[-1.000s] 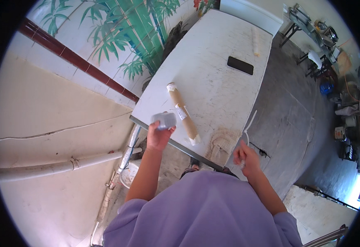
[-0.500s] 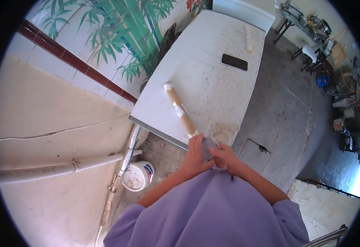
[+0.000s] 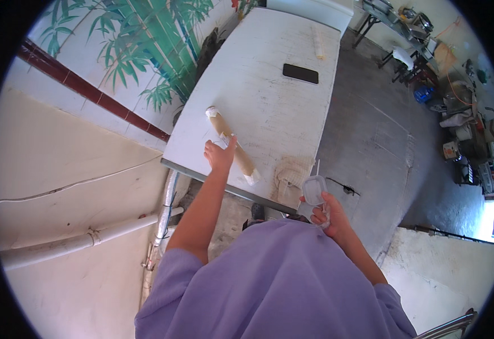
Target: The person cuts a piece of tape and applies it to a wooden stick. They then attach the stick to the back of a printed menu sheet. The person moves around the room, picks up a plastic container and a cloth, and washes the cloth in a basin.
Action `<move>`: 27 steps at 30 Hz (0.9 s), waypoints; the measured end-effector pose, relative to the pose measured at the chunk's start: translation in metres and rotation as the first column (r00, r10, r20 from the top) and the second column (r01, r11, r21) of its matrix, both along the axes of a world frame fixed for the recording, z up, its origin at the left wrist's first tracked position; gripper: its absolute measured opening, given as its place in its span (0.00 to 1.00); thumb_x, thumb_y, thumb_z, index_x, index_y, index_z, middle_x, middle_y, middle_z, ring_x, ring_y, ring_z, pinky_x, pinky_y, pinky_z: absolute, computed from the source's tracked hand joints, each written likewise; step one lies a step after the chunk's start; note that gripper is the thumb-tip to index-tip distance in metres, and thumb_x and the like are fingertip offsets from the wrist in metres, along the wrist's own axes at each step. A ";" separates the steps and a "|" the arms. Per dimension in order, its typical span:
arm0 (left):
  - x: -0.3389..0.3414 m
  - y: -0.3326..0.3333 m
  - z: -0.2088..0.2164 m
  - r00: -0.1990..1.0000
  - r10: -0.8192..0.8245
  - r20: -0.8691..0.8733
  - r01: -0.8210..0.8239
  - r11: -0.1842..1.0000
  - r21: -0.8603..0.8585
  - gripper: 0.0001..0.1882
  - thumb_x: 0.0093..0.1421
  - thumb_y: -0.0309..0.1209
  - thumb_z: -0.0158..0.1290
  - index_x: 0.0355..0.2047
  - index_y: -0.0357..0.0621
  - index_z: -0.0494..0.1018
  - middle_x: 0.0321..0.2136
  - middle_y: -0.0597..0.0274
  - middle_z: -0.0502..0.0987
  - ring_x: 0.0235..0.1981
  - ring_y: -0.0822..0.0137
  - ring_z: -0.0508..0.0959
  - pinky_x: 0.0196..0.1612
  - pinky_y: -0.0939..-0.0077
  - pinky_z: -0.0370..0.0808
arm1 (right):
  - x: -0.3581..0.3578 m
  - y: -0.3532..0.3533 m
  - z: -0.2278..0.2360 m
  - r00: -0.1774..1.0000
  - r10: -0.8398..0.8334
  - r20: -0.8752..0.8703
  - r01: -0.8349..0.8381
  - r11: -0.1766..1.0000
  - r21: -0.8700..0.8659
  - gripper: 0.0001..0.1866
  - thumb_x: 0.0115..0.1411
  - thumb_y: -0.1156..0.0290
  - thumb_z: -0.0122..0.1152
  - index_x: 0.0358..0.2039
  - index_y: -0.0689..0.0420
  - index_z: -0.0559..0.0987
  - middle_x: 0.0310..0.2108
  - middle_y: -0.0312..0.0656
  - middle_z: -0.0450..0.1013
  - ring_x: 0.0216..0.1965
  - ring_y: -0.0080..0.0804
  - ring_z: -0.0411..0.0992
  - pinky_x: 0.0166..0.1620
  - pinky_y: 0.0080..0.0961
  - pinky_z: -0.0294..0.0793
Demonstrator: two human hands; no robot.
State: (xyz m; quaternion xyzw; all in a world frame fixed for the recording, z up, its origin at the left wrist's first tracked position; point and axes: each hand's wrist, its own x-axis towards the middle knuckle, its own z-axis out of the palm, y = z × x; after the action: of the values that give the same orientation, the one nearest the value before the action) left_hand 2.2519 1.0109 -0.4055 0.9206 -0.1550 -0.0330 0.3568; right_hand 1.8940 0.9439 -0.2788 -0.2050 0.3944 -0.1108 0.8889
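My right hand (image 3: 330, 213) is closed round a small clear plastic container (image 3: 314, 191), held up just off the near right corner of the white table (image 3: 258, 96). A thin pale stick-like piece shows above the container's rim; I cannot tell whether it belongs to it. My left hand (image 3: 220, 153) reaches over the table with thumb and fingers apart, at the middle of a brown tube-like roll (image 3: 241, 156) that has white wrapping at both ends. Whether the fingertips touch the roll is not clear.
A black phone (image 3: 300, 73) and a slim pale stick (image 3: 319, 44) lie farther up the table. A beige woven cloth (image 3: 290, 176) rests by its near right corner. Pipes (image 3: 89, 240) run along the left wall; a cluttered workbench (image 3: 399, 28) stands at the far right.
My left hand has let go of the container and moved left and forward to the roll. My right hand has carried the container to the right. The view has shifted somewhat.
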 end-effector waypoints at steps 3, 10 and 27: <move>0.006 -0.018 0.001 0.961 -0.041 -0.274 0.075 0.990 0.116 0.45 0.41 0.50 0.69 0.46 0.24 0.64 0.41 0.39 0.76 0.45 0.49 0.78 0.49 0.62 0.75 | -0.013 0.004 -0.001 0.995 -0.099 -0.009 0.099 0.995 -0.015 0.29 0.63 0.52 0.54 0.55 0.62 0.67 0.50 0.54 0.74 0.12 0.18 0.53 0.18 0.18 0.56; -0.018 -0.008 0.016 0.434 -0.301 -0.849 -0.194 0.889 -0.414 0.16 0.40 0.25 0.62 0.31 0.36 0.73 0.23 0.58 0.75 0.21 0.67 0.74 0.23 0.68 0.72 | -0.030 -0.003 0.004 0.971 -0.236 -0.029 0.234 0.970 -0.073 0.28 0.62 0.51 0.54 0.52 0.62 0.69 0.47 0.51 0.75 0.11 0.19 0.53 0.19 0.20 0.56; -0.189 -0.004 0.001 0.678 -0.689 -0.255 0.584 0.716 -0.382 0.32 0.41 0.45 0.66 0.41 0.32 0.76 0.50 0.43 0.73 0.50 0.48 0.75 0.53 0.61 0.72 | -0.038 -0.046 0.006 0.966 -0.248 0.072 0.251 0.967 -0.040 0.28 0.62 0.51 0.55 0.54 0.59 0.69 0.46 0.54 0.76 0.12 0.20 0.55 0.19 0.21 0.57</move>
State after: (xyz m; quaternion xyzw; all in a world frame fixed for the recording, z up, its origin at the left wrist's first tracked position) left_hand 2.0631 1.0066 -0.4048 0.7246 -0.3996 -0.3122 0.4668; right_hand 1.8561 0.8978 -0.2727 -0.1717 0.3845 -0.2381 0.8752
